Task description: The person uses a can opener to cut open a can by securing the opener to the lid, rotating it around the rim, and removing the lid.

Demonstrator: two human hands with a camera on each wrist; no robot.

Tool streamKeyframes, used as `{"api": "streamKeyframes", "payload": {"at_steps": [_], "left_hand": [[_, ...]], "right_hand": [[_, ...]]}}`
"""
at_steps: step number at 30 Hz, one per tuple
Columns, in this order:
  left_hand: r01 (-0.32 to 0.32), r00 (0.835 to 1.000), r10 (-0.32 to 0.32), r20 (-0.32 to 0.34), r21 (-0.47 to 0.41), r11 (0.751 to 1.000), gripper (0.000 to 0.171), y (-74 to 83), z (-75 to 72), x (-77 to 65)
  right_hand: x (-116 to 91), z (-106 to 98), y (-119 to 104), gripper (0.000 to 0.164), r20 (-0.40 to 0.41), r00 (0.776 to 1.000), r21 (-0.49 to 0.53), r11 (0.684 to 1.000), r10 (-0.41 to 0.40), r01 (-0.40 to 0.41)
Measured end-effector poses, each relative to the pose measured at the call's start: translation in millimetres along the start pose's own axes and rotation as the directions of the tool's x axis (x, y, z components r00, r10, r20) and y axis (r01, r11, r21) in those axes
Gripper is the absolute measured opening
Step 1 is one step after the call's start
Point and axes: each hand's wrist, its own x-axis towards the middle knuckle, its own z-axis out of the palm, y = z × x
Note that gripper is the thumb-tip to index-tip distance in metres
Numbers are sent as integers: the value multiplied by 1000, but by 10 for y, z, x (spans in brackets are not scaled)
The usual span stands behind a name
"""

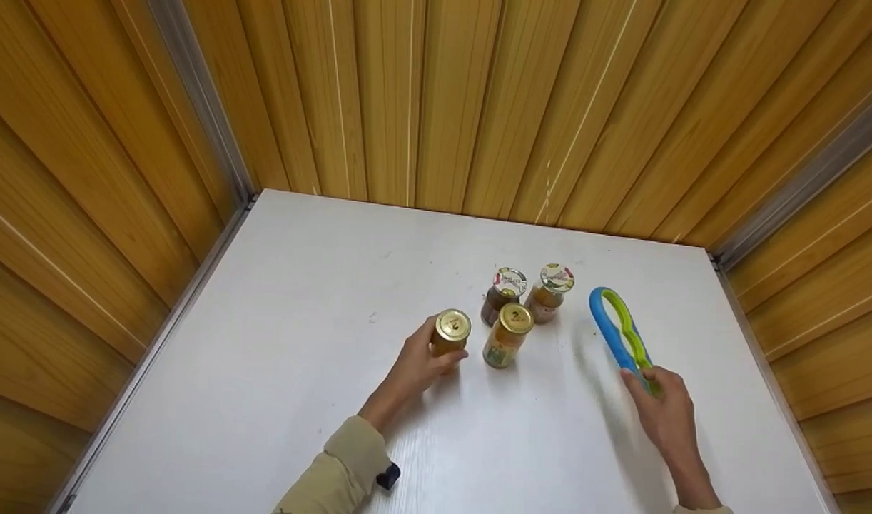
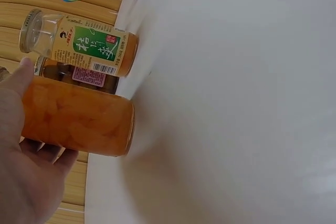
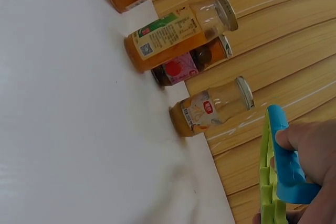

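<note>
My left hand (image 1: 413, 365) grips a glass jar (image 1: 452, 327) with a gold lid, its thumb on one side and fingers round the other. Orange fruit pieces fill this jar (image 2: 79, 119) in the left wrist view, and its base is close over the white tabletop. In my right hand (image 1: 666, 414) is a blue and lime-green jar opener (image 1: 609, 332), a long loop with a wavy inner edge, held by one end and pointing away from me. Just right of the left hand stands a second gold-lidded jar (image 1: 504, 350) with a green-and-cream label.
Behind the second jar stand a dark-filled jar (image 1: 498, 307) and a jar with pale brown contents (image 1: 546, 303), both with patterned lids. The white table (image 1: 300, 300) has wood-plank walls (image 1: 450, 107) at its back and sides. A small black object (image 1: 388, 476) shows by the left sleeve.
</note>
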Motion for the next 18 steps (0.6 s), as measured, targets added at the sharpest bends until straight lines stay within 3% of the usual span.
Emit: {"api": "streamKeyframes", "payload": {"at_steps": [4, 14, 18], "left_hand": [[15, 1000, -15, 25, 3, 1000, 68, 4, -12, -83], [36, 996, -36, 83, 1, 999, 70, 30, -45, -263], [12, 995, -12, 101, -5, 1000, 70, 33, -68, -336]], "right_hand": [[-62, -11, -122, 43, -19, 999, 18, 999, -48, 48], [-212, -36, -442, 45, 2, 989, 58, 987, -151, 150], [-280, 3, -580, 40, 23, 980, 48, 979, -198, 197]]}}
